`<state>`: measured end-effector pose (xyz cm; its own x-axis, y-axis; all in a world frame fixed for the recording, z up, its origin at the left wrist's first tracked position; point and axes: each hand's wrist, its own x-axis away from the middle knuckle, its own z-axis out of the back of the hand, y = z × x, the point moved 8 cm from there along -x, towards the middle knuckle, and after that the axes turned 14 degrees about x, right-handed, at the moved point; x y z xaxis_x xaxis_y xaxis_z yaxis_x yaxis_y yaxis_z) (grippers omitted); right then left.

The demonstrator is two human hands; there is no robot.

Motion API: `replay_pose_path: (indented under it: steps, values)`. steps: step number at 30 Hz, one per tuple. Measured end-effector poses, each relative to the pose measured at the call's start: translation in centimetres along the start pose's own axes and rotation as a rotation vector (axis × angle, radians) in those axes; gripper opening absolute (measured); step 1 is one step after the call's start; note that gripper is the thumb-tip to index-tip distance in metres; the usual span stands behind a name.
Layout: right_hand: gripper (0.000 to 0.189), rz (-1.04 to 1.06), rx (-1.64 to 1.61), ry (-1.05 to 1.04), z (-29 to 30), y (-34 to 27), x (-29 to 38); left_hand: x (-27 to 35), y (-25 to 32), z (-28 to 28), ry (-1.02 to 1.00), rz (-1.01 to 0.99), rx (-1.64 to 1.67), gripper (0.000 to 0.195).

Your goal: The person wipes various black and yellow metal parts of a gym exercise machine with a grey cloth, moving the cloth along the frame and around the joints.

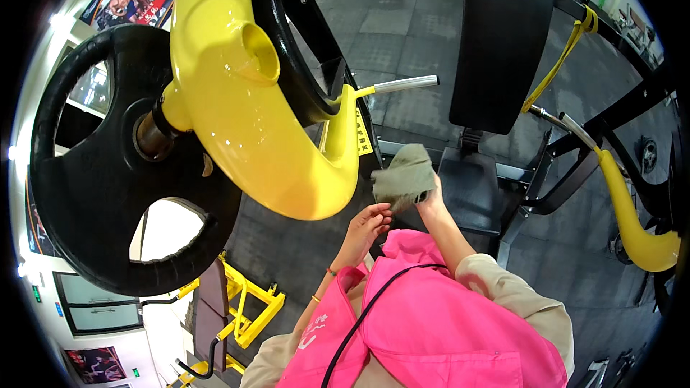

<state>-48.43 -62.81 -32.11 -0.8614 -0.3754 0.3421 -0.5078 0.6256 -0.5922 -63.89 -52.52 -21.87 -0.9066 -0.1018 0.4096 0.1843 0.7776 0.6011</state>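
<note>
A folded grey-green cloth (403,175) is held up in front of my chest. My right hand (433,194) grips it from the right side, mostly hidden behind its folds. Beside the cloth's lower left corner, my left hand (371,224) has its fingers curled; whether they pinch the fabric cannot be told. Just left of the cloth hangs the thick, glossy yellow lever arm (269,156) of a weight machine. A bare metal handle (407,83) juts from that arm, above the cloth.
A black weight plate (178,215) is loaded on the arm's left side. The machine's black backrest (504,37) and seat (470,191) stand ahead to the right. A second yellow arm (620,210) is farther right, near a yellow strap (560,59). A yellow-framed bench (250,302) is lower left.
</note>
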Motion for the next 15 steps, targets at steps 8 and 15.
replay_pose_path:
  steps: [8, 15]
  values:
    - [0.059, 0.637, 0.788, -0.455, -20.7, -7.4, 9.9, 5.0, 9.6, 2.5, 0.376, -0.746, -0.171, 0.049]
    - [0.036, 0.572, 0.701, -0.423, -18.5, -3.9, 1.9, 11.5, 14.6, -7.3, 0.287, -1.309, -0.85, 0.088]
